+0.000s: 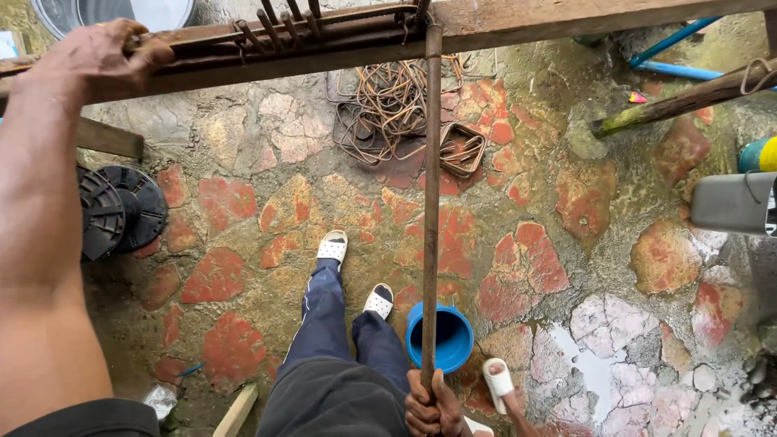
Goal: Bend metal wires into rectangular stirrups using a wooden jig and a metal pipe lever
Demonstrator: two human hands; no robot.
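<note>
My left hand point(105, 53) reaches up to a wooden beam point(566, 16) across the top and is closed over the end of a rusty rod point(210, 36) lying along it. Several bent rod ends point(283, 20) stick up from the beam beside it. A long rusty pipe point(431, 202) runs from the beam down to my right hand point(433, 405), which grips its lower end at the bottom of the view. Legs in dark blue trousers point(324, 324) with white sandals point(333, 244) stand just left of the pipe.
A blue bucket point(449, 336) stands on the wet stone floor beside the pipe. A pile of bent rusty wire rectangles point(396, 113) lies below the beam. Black round discs point(117, 210) sit left. Blue pipes point(672, 57), a wooden pole point(680, 101) and another sandalled foot point(497, 378) are on the right.
</note>
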